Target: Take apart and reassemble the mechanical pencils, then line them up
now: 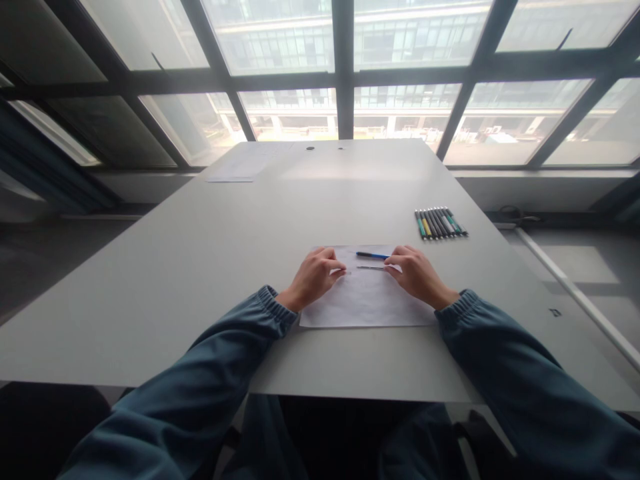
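Note:
A white sheet of paper (367, 300) lies on the table before me. My left hand (317, 273) rests over its left part, fingertips pinched on a tiny pale piece (349, 273) that barely shows. Over the right part, my right hand (413, 272) is closed on the right end of a thin pen refill (369, 268), which points left. Just above the refill a blue pen barrel with a dark end (371, 255) lies on the paper, its right end close to my right fingers; whether they touch it is hard to tell.
A row of several pens (440, 223) lies beyond my right hand. Another paper (233, 167) is at the table's (200, 267) far left. A small dark mark or clip (555, 312) shows at the right. Windows stand behind the far edge.

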Demonstrator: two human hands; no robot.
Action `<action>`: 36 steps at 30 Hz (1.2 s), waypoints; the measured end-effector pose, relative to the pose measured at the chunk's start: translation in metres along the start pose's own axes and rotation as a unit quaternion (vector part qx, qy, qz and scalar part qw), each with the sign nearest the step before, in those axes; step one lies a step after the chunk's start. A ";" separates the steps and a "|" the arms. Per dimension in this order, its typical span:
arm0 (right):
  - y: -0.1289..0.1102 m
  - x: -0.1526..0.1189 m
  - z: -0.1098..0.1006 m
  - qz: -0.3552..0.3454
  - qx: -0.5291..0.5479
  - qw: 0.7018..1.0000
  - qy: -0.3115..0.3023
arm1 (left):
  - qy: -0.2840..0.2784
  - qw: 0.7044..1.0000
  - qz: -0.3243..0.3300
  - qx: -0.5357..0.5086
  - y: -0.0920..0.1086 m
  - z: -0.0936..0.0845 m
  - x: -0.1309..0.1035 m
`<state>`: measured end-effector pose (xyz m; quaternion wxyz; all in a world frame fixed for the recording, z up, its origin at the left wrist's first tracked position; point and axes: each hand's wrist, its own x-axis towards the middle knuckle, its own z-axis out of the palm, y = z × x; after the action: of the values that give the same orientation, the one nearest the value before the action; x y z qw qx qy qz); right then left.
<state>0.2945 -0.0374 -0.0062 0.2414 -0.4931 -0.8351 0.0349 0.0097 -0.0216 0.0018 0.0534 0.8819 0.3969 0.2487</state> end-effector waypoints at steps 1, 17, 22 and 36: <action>0.000 0.000 0.001 0.000 0.000 1.000 -0.001 | -0.003 1.000 0.002 0.004 0.000 0.000 0.000; -0.001 0.000 0.000 -0.007 -0.007 1.000 -0.014 | -0.026 0.999 0.010 0.023 0.001 0.000 0.002; -0.004 0.000 -0.001 -0.016 -0.008 1.000 -0.017 | -0.024 0.999 0.015 0.022 0.000 0.001 0.001; -0.009 0.003 -0.006 -0.017 -0.017 1.000 0.015 | 0.031 0.999 0.016 0.037 0.001 -0.003 0.002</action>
<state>0.2885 -0.0409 0.0028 0.2462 -0.4834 -0.8400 0.0097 0.0106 -0.0214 0.0052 0.0043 0.8814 0.3928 0.2623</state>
